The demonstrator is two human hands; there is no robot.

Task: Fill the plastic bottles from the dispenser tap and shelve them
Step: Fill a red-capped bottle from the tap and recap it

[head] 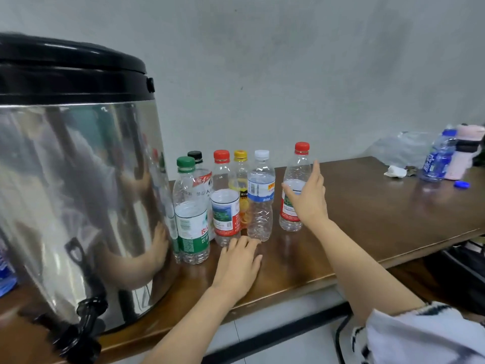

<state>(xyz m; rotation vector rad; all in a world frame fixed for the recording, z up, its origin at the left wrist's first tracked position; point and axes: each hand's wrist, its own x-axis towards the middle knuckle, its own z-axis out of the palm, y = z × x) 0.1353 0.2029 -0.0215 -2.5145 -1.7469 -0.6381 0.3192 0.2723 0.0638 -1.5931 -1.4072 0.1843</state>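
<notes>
Several empty capped plastic bottles stand on the brown table (367,206) beside a large steel dispenser (78,193) with a black lid and a black tap (86,319) at its lower front. My right hand (307,195) wraps around the red-capped bottle (295,177) standing apart at the right of the row, thumb and fingers spread round its label. On the table in front of another red-capped bottle (224,198), my left hand (238,264) lies flat, fingers straight. A green-capped bottle (190,214) stands nearest the dispenser, and a white-capped one (261,195) is just left of my right hand.
At the far right end of the table stand a blue-labelled bottle (438,156), a pink flask (465,151), a loose blue cap (462,184), crumpled tissue (395,171) and a clear plastic bag (401,148). A grey wall backs the table. A dark bag (462,274) sits below its right edge.
</notes>
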